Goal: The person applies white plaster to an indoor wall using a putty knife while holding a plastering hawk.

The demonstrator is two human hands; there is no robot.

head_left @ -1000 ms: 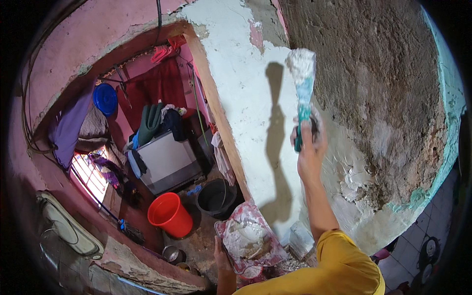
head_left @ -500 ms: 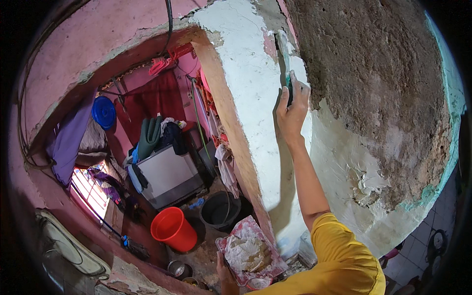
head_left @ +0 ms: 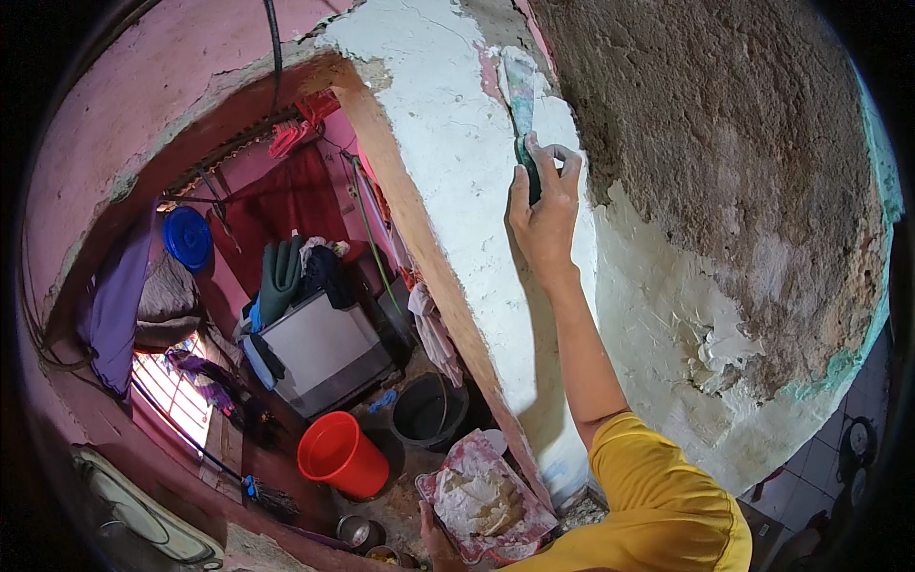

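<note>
My right hand [head_left: 548,212] reaches up and grips the dark handle of a putty knife [head_left: 521,95]. The knife's pale, smeared blade lies against the white-coated strip of wall [head_left: 448,124], close to its upper right edge. Low in the view, my left hand [head_left: 438,543] holds the left edge of a pink tray [head_left: 540,520]. A mound of whitish putty [head_left: 481,500] sits on the tray, partly spread over it. My yellow sleeve hides part of the lower right.
Bare rough plaster [head_left: 705,143] covers the wall at right. Through the doorway stand a red bucket [head_left: 343,456], a black tub [head_left: 429,410] and a grey-white appliance [head_left: 324,353] piled with cloths. A blue lid [head_left: 188,238] hangs at left. A broom [head_left: 272,498] leans below.
The putty knife has shifted slightly up and left in view, and its blade now shows its broad face instead of its edge. The whole view has turned a little. My left hand still holds the tray.
</note>
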